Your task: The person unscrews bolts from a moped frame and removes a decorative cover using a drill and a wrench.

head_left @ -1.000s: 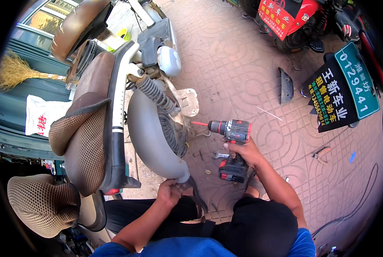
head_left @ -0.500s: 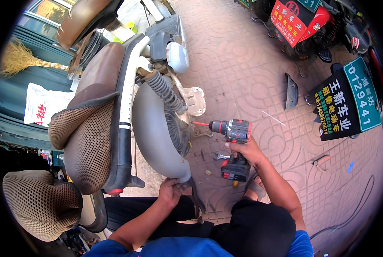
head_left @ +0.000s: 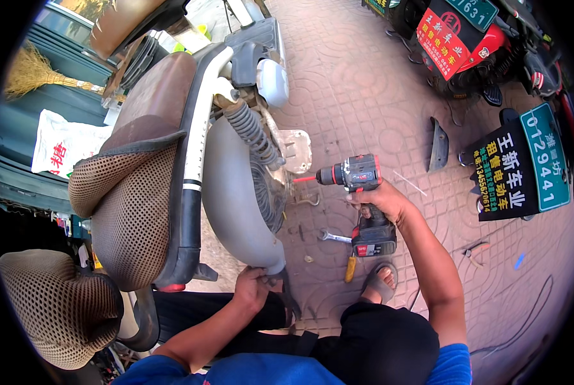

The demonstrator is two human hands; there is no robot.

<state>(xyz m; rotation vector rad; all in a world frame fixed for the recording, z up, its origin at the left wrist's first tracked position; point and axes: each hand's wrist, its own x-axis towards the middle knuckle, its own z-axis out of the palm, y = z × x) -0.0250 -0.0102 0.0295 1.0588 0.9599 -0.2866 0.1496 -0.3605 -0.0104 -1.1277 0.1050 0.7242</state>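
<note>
My right hand (head_left: 389, 200) is wrapped round the handle of a black and red cordless drill (head_left: 357, 173). A thin red bit (head_left: 305, 179) sticks out of its chuck to the left, with its tip at the hub side of the scooter's rear wheel (head_left: 271, 199). Whether the tip touches a fastener is too small to tell. My left hand (head_left: 251, 287) has its fingers closed on the near lower end of the grey rear mudguard (head_left: 219, 186), which curves over the wheel. Above the hub stands a coil-spring shock absorber (head_left: 250, 131), beside a dirty whitish plate (head_left: 296, 151).
The scooter's brown mesh-covered seat (head_left: 136, 212) fills the left. A spanner (head_left: 335, 237) and a yellow-handled tool (head_left: 350, 269) lie on the paving near my sandalled foot. Pliers (head_left: 475, 250) and a dark curved trim piece (head_left: 438, 144) lie farther right, near parked scooters (head_left: 466, 45).
My right hand has moved slightly away and to the right with the drill, its battery end swinging right. The left hand stays at the mudguard's end. The whole view has shifted a little.
</note>
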